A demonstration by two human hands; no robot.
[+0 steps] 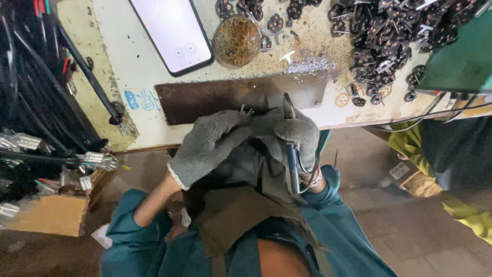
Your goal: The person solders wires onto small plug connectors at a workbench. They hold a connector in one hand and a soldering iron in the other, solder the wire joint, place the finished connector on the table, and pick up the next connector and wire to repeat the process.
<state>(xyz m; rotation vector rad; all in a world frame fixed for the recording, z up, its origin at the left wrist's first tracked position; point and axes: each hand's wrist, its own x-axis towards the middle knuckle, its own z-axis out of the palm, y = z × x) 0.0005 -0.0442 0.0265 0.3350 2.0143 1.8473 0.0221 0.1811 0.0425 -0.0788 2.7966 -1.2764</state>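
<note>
Both my hands wear grey knit gloves and meet at the near edge of the workbench. My left hand [207, 143] pinches a small part with thin metal pins [247, 109] that stick up above the fingers. My right hand [292, 134] is closed around a pair of blue-handled pliers [293, 169], whose jaws [288, 105] point up beside the pins. Both sit just in front of a dark brown metal plate [205, 100] fixed to the bench top. Whether the jaws touch the pins is hidden by the gloves.
A phone with a lit screen [171, 31] lies on the bench beside a round container of brown bits [237, 40]. Several small black round parts with pins [389, 31] are heaped at right. Black cables [36, 77] and metal terminals [97, 160] hang at left above a cardboard box [48, 214].
</note>
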